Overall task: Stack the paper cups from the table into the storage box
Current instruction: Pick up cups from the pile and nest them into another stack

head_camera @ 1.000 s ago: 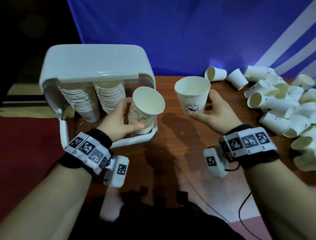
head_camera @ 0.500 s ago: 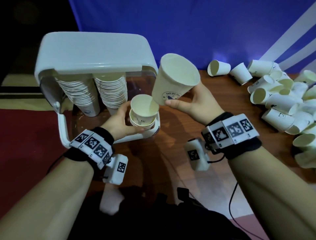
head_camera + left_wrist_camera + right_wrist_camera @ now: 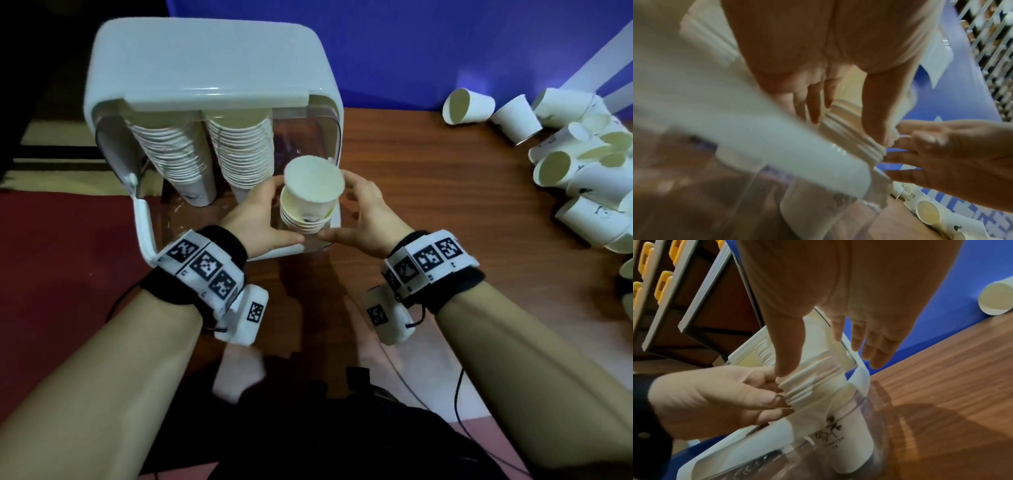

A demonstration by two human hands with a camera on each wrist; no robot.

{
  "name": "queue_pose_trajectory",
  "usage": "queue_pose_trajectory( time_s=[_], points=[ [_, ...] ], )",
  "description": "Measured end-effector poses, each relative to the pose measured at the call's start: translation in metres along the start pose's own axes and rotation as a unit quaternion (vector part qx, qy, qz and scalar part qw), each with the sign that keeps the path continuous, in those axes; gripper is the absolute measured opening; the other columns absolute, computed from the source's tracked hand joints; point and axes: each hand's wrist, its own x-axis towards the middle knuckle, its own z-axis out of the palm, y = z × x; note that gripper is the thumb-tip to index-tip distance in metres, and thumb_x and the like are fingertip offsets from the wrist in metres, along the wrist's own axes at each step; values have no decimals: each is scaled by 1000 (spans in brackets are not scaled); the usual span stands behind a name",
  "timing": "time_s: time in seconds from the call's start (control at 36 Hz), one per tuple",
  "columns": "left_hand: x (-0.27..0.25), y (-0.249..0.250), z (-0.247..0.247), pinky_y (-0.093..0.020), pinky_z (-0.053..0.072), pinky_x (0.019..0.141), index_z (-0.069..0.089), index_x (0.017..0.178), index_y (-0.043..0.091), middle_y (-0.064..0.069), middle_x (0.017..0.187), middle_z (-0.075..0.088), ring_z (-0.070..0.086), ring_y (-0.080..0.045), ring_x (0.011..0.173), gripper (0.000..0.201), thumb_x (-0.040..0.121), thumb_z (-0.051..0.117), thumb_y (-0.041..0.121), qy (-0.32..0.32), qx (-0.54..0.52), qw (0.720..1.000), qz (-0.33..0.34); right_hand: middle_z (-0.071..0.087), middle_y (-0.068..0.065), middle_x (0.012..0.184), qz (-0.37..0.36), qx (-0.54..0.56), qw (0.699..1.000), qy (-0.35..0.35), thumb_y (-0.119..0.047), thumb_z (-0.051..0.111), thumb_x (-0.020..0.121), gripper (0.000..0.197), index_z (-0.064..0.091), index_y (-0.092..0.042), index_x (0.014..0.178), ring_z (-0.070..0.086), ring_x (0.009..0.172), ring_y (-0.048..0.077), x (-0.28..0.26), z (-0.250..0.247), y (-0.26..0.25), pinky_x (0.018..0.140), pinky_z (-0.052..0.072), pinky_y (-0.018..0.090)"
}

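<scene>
- Steadying the short stack [image 3: 303, 219] in the near right corner of the storage box [image 3: 205, 68] appears to be the left hand's [image 3: 255, 219] job: its thumb and fingers are curled round the nested rims, presumably so the stack is kept from tipping.
- The top cup [image 3: 313, 183] is seated in that stack, mouth up, its long axis close to upright with a slight lean toward the near edge of the box.
- The right hand [image 3: 363, 216] is held just beside the stack, thumb tip at the rims and the other fingers spread wide and straight past the box's right wall, so nothing is gripped; a release is judged to be in hand.
- Two tall stacks [image 3: 239, 150] are leaned against the far side of the box under its raised lid, rims toward the near edge.
- Loose cups [image 3: 582, 178] are heaped on their sides at the tabletop's far right corner, mouths pointing many ways, waiting to be stacked.
</scene>
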Motion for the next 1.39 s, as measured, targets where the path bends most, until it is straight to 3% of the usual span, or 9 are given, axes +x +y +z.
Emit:
queue_pose_trajectory(
  time_s=[0.08, 0.25, 0.42, 0.64, 0.81, 0.97, 1.08, 1.22, 1.39],
  points=[
    [-14, 13, -7, -29, 27, 107, 23, 143, 17, -7, 145, 34, 32, -20, 133, 92, 70, 78, 24, 37, 85, 996, 8, 25, 7, 146, 3, -31, 1000, 3, -28, 78, 70, 96, 18, -23, 145, 33, 133, 22, -14, -15, 8, 109, 36, 43],
    [-32, 60, -2, -27, 29, 101, 35, 137, 24, -1, 141, 38, 37, -17, 128, 71, 76, 71, 27, 86, 144, 982, 83, 38, 5, 138, -10, -113, 993, 29, -30, 66, 82, 67, 32, -19, 140, 42, 126, 16, -52, -75, 35, 104, 40, 35],
    [-3, 120, 50, -43, 41, 102, 46, 130, 24, -3, 132, 45, 47, -21, 120, 56, 79, 68, 26, 10, 124, 978, 169, 50, 5, 124, 6, -183, 978, 103, -27, 62, 86, 45, 50, -17, 128, 50, 114, 14, -102, -152, 78, 87, 41, 18],
    [30, 210, 182, -25, 50, 81, 52, 119, 31, 11, 118, 48, 57, -3, 90, 38, 84, 63, 21, -142, 129, 954, 232, 55, -3, 97, 114, -246, 947, 172, -23, 62, 86, 20, 64, -16, 105, 56, 84, 14, -201, -261, 184, 78, 43, 26],
    [43, 279, 311, -2, 37, 64, 49, 124, 30, 13, 126, 42, 55, -4, 81, 41, 86, 60, 20, -194, 144, 936, 255, 61, 4, 108, 203, -279, 921, 183, -30, 63, 84, 27, 61, -14, 105, 53, 79, 16, -280, -329, 290, 72, 38, 26],
    [46, 329, 426, -16, 37, 73, 43, 133, 28, 8, 143, 34, 54, -12, 81, 52, 84, 62, 20, -202, 160, 931, 256, 56, 2, 116, 264, -299, 912, 92, -43, 64, 80, 43, 53, -17, 113, 55, 101, 21, -309, -349, 365, 82, 45, 33],
    [54, 339, 469, -20, 34, 82, 50, 127, 22, 1, 135, 44, 53, -20, 105, 41, 87, 58, 19, -190, 218, 930, 225, 57, 4, 116, 228, -318, 919, 48, -33, 59, 86, 29, 57, -16, 110, 54, 106, 24, -312, -351, 385, 80, 43, 31],
    [56, 340, 478, -35, 42, 88, 62, 105, 15, -6, 116, 56, 52, -25, 108, 18, 88, 55, 17, -151, 246, 935, 207, 59, 8, 109, 161, -322, 930, 72, -26, 54, 90, 22, 62, -11, 104, 54, 104, 27, -316, -352, 392, 73, 39, 30],
    [41, 340, 437, -30, 39, 81, 64, 100, 16, -1, 108, 58, 52, -20, 103, 15, 88, 57, 21, -73, 214, 950, 217, 63, 12, 93, 48, -290, 947, 128, -17, 63, 84, 15, 65, -5, 92, 57, 88, 31, -312, -355, 367, 65, 31, 28]
  ],
)
